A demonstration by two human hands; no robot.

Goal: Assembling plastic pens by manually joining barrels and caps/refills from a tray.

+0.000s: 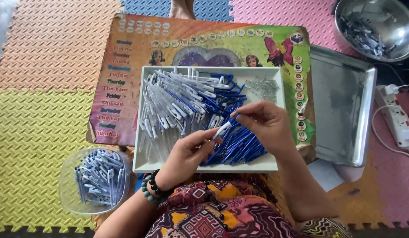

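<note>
Plastic bowl (94,180): lower left of frame, holds assembled pens.
Left hand (187,156): I see it pinching a white pen cap (222,130) over tray centre.
Handling: light, stiff, slick; I would grip the clip end.
Right hand (266,123): fingertips closed on blue barrel (238,117).
Tray (213,166): white, mid-frame.

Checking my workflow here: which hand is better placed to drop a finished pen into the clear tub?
Probably the left hand. It grips the pen by its white cap, and the clear tub sits just to its left. The right hand would have to cross over the white tray.
</note>
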